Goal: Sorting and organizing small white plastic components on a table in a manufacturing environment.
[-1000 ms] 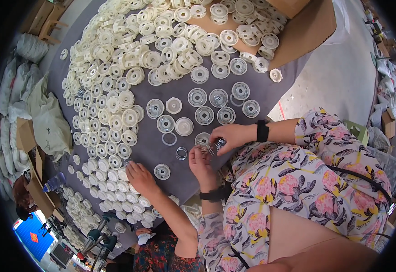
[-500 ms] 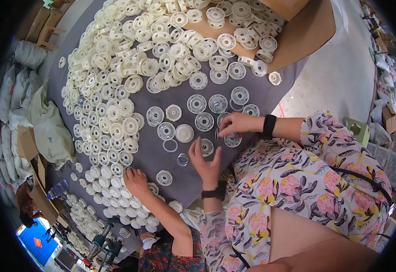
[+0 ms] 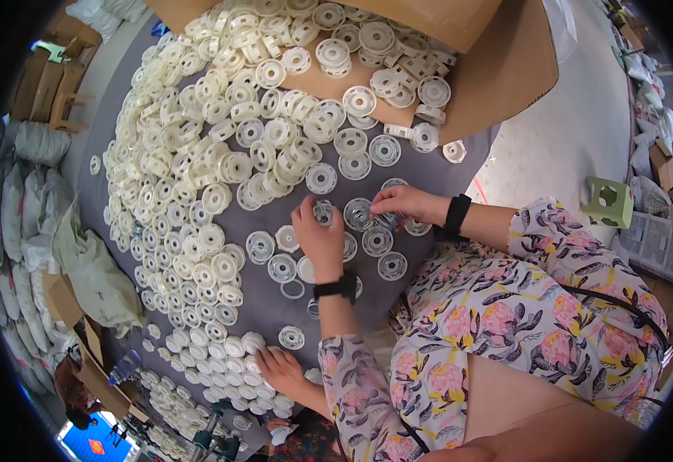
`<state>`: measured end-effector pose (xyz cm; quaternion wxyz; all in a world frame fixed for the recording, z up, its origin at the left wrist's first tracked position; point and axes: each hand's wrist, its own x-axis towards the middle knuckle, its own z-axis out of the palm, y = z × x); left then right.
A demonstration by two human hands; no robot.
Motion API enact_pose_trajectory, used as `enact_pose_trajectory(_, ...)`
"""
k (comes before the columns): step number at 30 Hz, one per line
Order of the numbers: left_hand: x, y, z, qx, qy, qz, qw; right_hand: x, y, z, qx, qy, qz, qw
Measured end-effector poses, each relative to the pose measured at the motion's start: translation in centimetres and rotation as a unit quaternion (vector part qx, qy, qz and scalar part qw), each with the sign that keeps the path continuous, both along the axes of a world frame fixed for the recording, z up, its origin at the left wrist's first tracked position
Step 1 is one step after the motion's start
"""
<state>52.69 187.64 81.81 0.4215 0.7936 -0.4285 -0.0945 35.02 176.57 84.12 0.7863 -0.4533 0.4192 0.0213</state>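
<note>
On the grey cloth of the worktop, 2 hands of the person are seen close together over a loose group of clear plastic discs. The left hand is laid palm-down, its fingertips curled onto a clear disc just ahead of them; the grip is partly closed on that disc, though whether it is lifted or only touched cannot be told. The right hand comes in from the right, and a small clear part is pinched between thumb and fingers. Between the 2 hands lies another clear ring, flat on the cloth, touching neither hand as far as can be seen, and about equally near to both. Being round, the discs show no long axis; all are laid flat.

Further clear discs are spread just behind the hands, toward the person. A large heap of cream-white wheels is spread away to the left and ahead, and a cardboard box flap is seen beyond. A third hand, a co-worker's, rests by stacked white wheels at the lower left.
</note>
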Motion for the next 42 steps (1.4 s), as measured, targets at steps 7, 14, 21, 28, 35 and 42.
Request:
enact_pose_trajectory(7,0.8,-6.4,-0.3,0.102,-0.175,-0.037,0.978,0.0,-2.6,0.2,0.028,-0.001,-0.038,0.999)
enact_pose_trajectory(14,2.6,-4.6,0.6,0.055,0.459,0.033,0.886,-0.7,-3.8,-0.7,0.052,-0.007,-0.050,0.997)
enact_pose_trajectory(21,2.9,-2.9,0.5,-0.011,0.056,0.071,0.996,-0.6,-4.1,-0.4,0.088,-0.020,-0.049,0.995)
enact_pose_trajectory(28,2.1,-4.5,-0.7,0.093,-0.187,-0.041,0.977,-1.0,-3.5,-0.6,0.105,-0.005,-0.055,0.993)
enact_pose_trajectory(35,-0.3,-1.4,0.5,0.132,-0.201,-0.040,0.970,-2.9,-4.3,-1.2,0.186,-0.101,-0.120,0.970)
enact_pose_trajectory(42,0.2,-1.7,0.7,0.091,-0.153,-0.032,0.983,-3.1,-4.5,-0.4,0.147,-0.099,-0.139,0.974)
